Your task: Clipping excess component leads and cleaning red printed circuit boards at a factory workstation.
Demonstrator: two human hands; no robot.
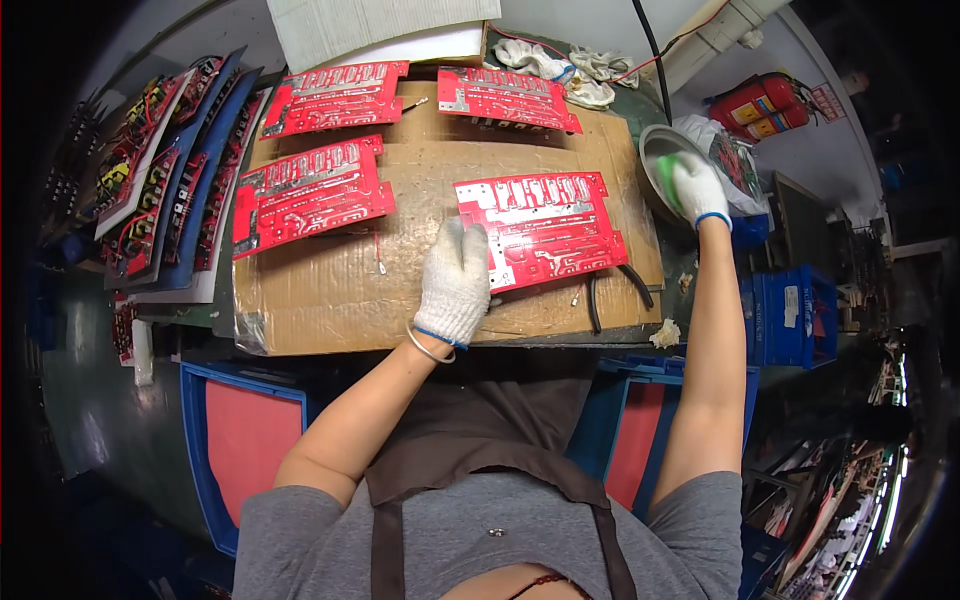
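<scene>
My left hand [455, 280], in a white knit glove, grips the left edge of a red circuit board [545, 225]. This board lies solder side up, with black cables [635, 285] coming out from under its right end. At the right, my gloved right hand [700, 188] is over a round metal bowl [652, 150]. Its fingers are closed on a bright green object [668, 172], too blurred to name. Three more red boards lie face down: one at the far left [335, 95], one at the near left [315, 195] and one at the far right [510, 97].
Brown cardboard [410, 210] covers the bench under the boards. Stacked boards on blue dividers [215, 150] stand at the left. Crumpled gloves [560, 70] lie at the back. A plastic bag [735, 165] sits beside the bowl. Blue bins [790, 315] stand at the lower right.
</scene>
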